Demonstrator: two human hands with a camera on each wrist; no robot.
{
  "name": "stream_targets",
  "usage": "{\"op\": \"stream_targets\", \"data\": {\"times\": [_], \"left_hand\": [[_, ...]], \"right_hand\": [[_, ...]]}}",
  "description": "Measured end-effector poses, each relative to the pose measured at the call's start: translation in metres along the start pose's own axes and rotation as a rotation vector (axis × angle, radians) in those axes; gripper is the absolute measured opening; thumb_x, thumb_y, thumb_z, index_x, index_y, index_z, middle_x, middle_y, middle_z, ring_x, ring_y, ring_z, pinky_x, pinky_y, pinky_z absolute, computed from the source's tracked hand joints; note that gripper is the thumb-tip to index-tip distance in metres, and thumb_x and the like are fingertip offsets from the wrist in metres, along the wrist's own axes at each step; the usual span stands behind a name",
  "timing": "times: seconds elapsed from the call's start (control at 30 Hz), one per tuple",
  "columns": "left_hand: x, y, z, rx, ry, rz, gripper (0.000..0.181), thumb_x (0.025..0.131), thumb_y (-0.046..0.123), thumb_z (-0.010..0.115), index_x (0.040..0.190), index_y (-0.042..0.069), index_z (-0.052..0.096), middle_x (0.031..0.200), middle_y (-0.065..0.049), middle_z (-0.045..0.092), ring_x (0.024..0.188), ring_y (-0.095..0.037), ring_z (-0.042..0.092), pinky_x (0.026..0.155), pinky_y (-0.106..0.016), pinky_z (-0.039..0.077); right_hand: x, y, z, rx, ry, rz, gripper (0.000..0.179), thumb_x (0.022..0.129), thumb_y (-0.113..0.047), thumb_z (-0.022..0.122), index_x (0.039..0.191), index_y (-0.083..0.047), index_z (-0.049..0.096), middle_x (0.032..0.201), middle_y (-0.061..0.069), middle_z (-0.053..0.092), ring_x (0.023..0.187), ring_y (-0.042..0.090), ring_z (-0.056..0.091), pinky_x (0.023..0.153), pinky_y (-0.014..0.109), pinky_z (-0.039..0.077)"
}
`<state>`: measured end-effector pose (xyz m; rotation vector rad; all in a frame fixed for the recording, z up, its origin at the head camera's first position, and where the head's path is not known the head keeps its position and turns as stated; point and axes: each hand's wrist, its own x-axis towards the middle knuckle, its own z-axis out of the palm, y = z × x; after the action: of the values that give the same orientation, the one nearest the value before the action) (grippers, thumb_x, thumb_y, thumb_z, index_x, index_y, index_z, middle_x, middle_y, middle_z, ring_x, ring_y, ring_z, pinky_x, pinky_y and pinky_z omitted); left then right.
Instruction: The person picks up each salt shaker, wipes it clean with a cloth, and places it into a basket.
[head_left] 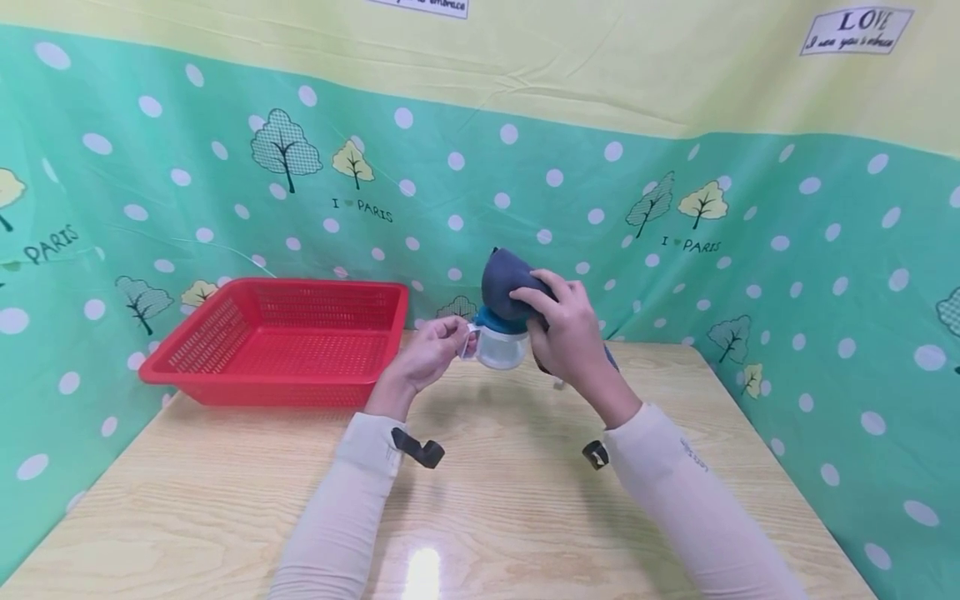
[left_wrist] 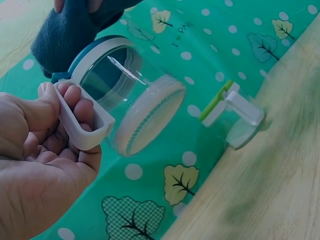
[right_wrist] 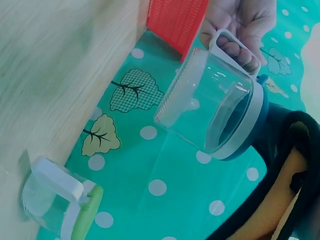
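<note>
A clear jar with a teal lid and a white handle is held up above the table. My left hand grips the handle, fingers curled through its loop in the left wrist view. Over the lid, my right hand holds a dark blue cloth, which touches the lid's top. In the right wrist view the cloth shows a tan-orange inner side. A second clear jar, with a green lid and white handle, stands on the table; my right hand mostly hides it in the head view.
A red perforated basket stands at the back left of the wooden table. A green dotted curtain with printed trees hangs behind and along both sides. Black straps stick out at the wrists.
</note>
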<state>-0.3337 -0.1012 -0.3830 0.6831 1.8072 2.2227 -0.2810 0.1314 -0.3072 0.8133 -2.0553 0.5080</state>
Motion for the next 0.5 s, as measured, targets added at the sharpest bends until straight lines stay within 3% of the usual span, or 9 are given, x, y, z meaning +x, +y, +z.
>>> {"op": "stream_targets", "data": {"times": [0.17, 0.4, 0.5], "left_hand": [[-0.0003, 0.0034, 0.0011, -0.020, 0.029, 0.022, 0.017, 0.107, 0.005, 0.050, 0.093, 0.005, 0.060, 0.091, -0.007, 0.057, 0.089, -0.020, 0.055, 0.085, -0.028, 0.048], [0.0021, 0.0028, 0.0014, -0.044, 0.063, 0.034, 0.020, 0.106, 0.006, 0.051, 0.089, 0.007, 0.061, 0.087, -0.005, 0.059, 0.086, -0.017, 0.057, 0.083, -0.026, 0.050], [0.0022, 0.0021, 0.0017, -0.051, 0.073, 0.029, 0.020, 0.106, 0.005, 0.051, 0.089, 0.007, 0.061, 0.088, -0.005, 0.059, 0.086, -0.017, 0.057, 0.083, -0.026, 0.050]], "right_hand": [[-0.0018, -0.0014, -0.0016, -0.006, -0.088, 0.042, 0.035, 0.088, 0.005, 0.065, 0.116, -0.013, 0.075, 0.131, 0.020, 0.062, 0.097, 0.044, 0.056, 0.077, 0.057, 0.055], [-0.0022, -0.0034, -0.0035, -0.129, -0.201, -0.087, 0.033, 0.088, 0.002, 0.066, 0.114, -0.015, 0.076, 0.130, 0.015, 0.064, 0.096, 0.043, 0.059, 0.077, 0.055, 0.054], [-0.0045, -0.0039, -0.0030, -0.168, -0.239, -0.102, 0.034, 0.088, 0.001, 0.067, 0.116, -0.016, 0.076, 0.131, 0.015, 0.064, 0.095, 0.043, 0.059, 0.074, 0.056, 0.054]]}}
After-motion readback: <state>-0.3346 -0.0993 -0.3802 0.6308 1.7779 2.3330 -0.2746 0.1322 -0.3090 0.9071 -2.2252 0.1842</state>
